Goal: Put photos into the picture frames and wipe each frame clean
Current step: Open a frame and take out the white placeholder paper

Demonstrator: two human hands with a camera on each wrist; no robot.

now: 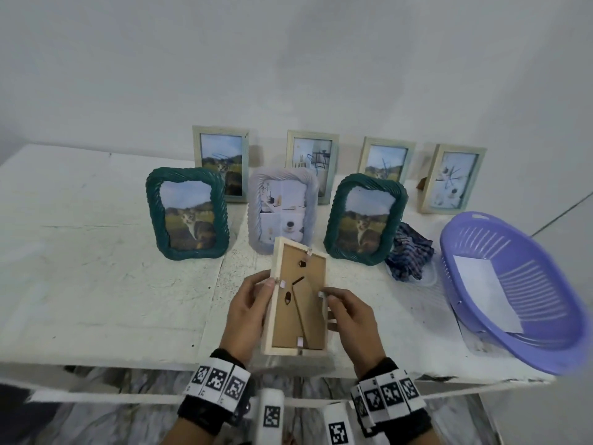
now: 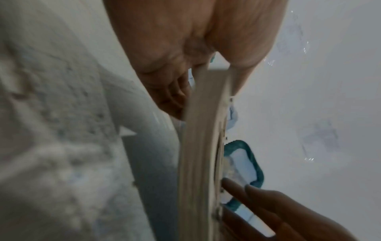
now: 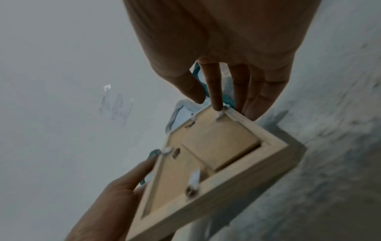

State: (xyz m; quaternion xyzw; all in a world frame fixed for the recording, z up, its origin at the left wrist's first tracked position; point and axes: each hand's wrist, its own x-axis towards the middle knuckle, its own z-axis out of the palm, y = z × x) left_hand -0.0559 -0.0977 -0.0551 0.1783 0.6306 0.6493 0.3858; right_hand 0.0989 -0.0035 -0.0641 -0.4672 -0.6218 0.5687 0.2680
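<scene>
The left hand (image 1: 248, 311) grips the left side of a pale wooden frame (image 1: 296, 300), back facing up, while the right hand (image 1: 349, 319) pinches its right side, forefinger on a metal tab (image 3: 221, 115). The frame hangs over the desk's (image 1: 96, 284) front edge; seven filled frames stand behind, a purple basket (image 1: 513, 284) at the right edge.

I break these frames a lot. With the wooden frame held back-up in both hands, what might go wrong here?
1. The wooden frame is held only at its edges by the left hand and right hand; it may slip.
2. It is tilted toward the lavender frame and could topple it.
</scene>
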